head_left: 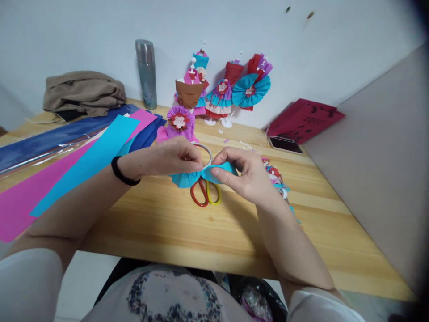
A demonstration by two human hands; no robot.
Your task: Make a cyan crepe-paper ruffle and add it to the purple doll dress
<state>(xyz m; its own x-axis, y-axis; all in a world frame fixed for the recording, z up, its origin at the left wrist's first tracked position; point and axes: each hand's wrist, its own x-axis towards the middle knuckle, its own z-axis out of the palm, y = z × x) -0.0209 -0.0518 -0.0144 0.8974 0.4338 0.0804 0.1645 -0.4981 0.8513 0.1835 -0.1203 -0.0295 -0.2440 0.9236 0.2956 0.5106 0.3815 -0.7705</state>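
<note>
Fingers of left hand and right hand, pinched nearly together, grip gathered turquoise strip over wooden table. Bare surface toward front edge; right edge along panel. Red paper bag near back right, contents hidden. Black bag below front edge, crumpled wrap inside. Flask upright. Scissors, 2 handles showing, near strip.

Matt paper ruffle, smooth wooden table
</note>
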